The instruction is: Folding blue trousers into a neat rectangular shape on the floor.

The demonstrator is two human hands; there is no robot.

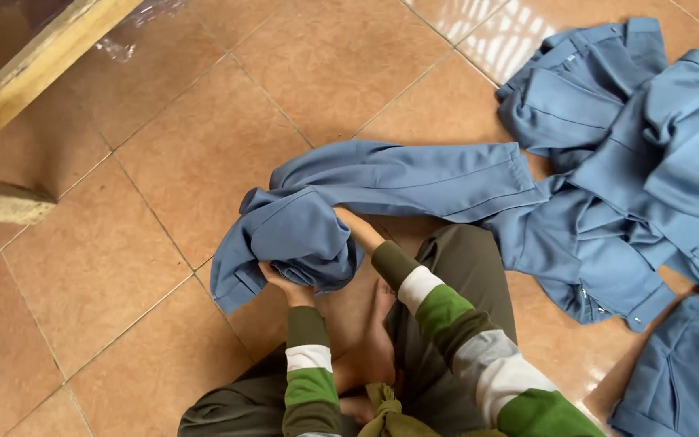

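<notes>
I sit on a tiled floor with a blue garment (382, 182) spread in front of my legs. My left hand (285, 283) grips the bunched lower end of the blue garment from below. My right hand (357, 229) is pushed into the same bunch from the right, fingers mostly hidden by the cloth. The garment's long part stretches to the right toward a pile of similar blue clothes (641, 146). Both arms wear striped green, white and grey sleeves.
Orange-brown floor tiles (204, 121) surround me. A wooden frame piece (34, 57) stands at the upper left with clear plastic sheet behind it. More blue cloth (681, 380) lies at the lower right. My dark green trousers (463, 267) and bare foot are below the hands.
</notes>
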